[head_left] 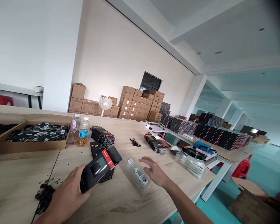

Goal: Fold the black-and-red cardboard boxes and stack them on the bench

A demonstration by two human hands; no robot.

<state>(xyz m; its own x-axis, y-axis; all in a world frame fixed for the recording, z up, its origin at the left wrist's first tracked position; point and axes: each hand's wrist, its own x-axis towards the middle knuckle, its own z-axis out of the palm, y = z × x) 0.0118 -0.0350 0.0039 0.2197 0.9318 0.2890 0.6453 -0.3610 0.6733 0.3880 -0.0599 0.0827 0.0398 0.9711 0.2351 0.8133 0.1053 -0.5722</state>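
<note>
Gripping a black retail box (pixel 95 169) with a red band and a clear window, the left hand (pixel 67 194) held it tilted above a stack of similar black boxes (pixel 107 175), its fingers (pixel 80 174) wrapped closely around the lower edge. The right hand (pixel 154 171) hung open, its fingers (pixel 146 160) spread wide, just beside a clear plastic bag of white cable (pixel 137 175) lying on the wooden counter (pixel 16 183). Small black pieces (pixel 44 195) lay scattered near the left hand, with more (pixel 135 142) farther along. Beyond stood 2 plastic bottles (pixel 83 132), a cardboard tray of round black-and-white discs (pixel 37 132), and further stacks of black boxes (pixel 102 135). More bagged white cables (pixel 191 165) sat near the counter's far edge. Rows of black boxes (pixel 212 135) covered a side table, while brown cartons (pixel 135 104) were piled against the wall behind a white fan (pixel 105 104).
</note>
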